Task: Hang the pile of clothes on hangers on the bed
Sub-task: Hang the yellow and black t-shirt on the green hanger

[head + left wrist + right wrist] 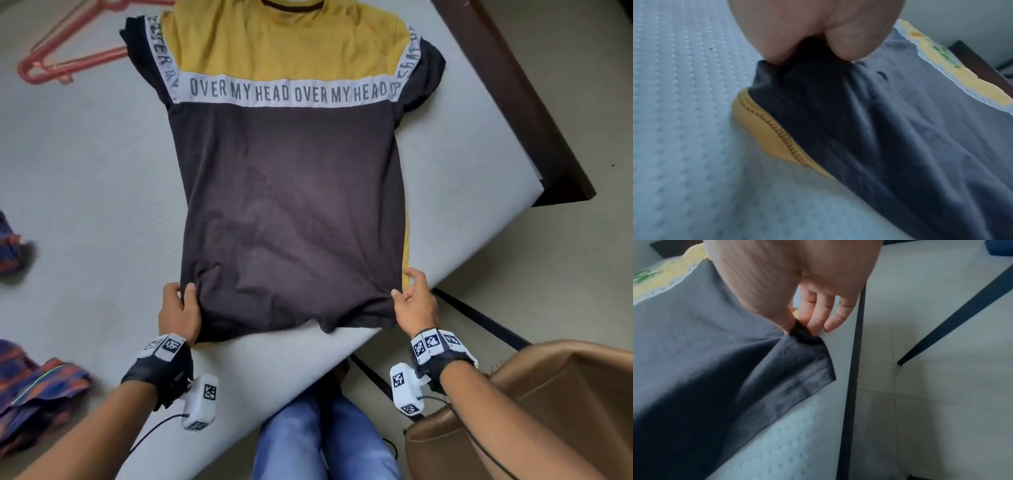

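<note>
A black and mustard T-shirt (pixel 291 192) with a white "OVER MY HEAD" band lies spread flat on the grey bed (pixel 85 171), collar at the far end. My left hand (pixel 180 310) pinches the hem's left corner, and in the left wrist view the dark T-shirt cloth (pixel 859 129) is bunched between thumb and finger of the left hand (pixel 807 52). My right hand (pixel 411 298) pinches the hem's right corner; the right wrist view shows the right hand (pixel 797 327) holding the T-shirt corner (pixel 756 369) with the other fingers straight. Pink hangers (pixel 65 58) lie at the far left.
Striped blue and orange clothes (pixel 30 387) are piled at the bed's near left. The bed's dark wooden frame (pixel 513 102) runs along the right. A brown chair (pixel 534 404) stands at my right over the tiled floor (pixel 941 402), with thin black legs (pixel 853 369) nearby.
</note>
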A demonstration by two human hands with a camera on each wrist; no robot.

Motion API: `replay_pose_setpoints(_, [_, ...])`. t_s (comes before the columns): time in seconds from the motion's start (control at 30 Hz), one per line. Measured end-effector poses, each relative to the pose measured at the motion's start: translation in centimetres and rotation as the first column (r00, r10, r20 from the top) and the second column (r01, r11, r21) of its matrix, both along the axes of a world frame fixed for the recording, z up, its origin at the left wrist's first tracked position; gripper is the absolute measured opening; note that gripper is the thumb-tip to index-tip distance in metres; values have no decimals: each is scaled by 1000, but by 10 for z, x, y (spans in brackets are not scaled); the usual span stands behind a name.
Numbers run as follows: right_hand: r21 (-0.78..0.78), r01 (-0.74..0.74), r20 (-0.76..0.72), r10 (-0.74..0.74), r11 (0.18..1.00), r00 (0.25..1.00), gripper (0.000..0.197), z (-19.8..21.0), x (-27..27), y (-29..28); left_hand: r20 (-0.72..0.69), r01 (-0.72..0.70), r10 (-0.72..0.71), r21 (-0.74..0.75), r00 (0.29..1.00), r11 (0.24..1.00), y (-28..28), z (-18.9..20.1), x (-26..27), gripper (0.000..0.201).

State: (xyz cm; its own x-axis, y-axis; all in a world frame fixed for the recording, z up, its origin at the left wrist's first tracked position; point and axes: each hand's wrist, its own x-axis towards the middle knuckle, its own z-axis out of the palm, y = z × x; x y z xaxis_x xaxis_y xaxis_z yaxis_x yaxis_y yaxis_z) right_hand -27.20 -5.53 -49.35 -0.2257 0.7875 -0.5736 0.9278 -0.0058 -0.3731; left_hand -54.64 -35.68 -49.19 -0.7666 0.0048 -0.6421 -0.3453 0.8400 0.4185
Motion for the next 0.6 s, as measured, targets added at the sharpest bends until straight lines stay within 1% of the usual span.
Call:
replay_pose_setpoints(0.03, [12,-2,-33,3,1000,999,40,-1,4,-2,-5,33,-33,11,999,999,-2,4,3,28])
replay_pose_setpoints(0.1, [86,-5,-89,12,996,996,33,0,12,-2,-27,169,-169,5,985,986,-8,11,5,30])
replay_pose_setpoints(0.17, [192,36,-163,-4,981,987,31,1,22,2,-66,318,-320,-33,945,947,-16,14,3,28])
replay_pose_setpoints(0.23, [252,84,-240,-21,964,970,31,3,30,6,-40,404,-407,-62,913,913,-26,16,1,23])
replay_pose_setpoints(0.33, [261,104,-292,-24,960,956,33,9,33,10,-18,433,-434,-44,901,900,-35,20,0,21])
replay_pose_setpoints(0.43, [235,61,-299,13,970,954,36,14,34,6,15,456,-457,-105,889,884,-44,26,1,26])
replay_pose_setpoints(0.53, [195,-57,-237,104,979,966,35,16,46,2,31,472,-475,-194,879,860,-57,29,6,18])
replay_pose_setpoints(0.6, [170,-186,-174,215,968,961,35,13,62,-2,58,486,-490,-264,870,833,-66,26,10,25])
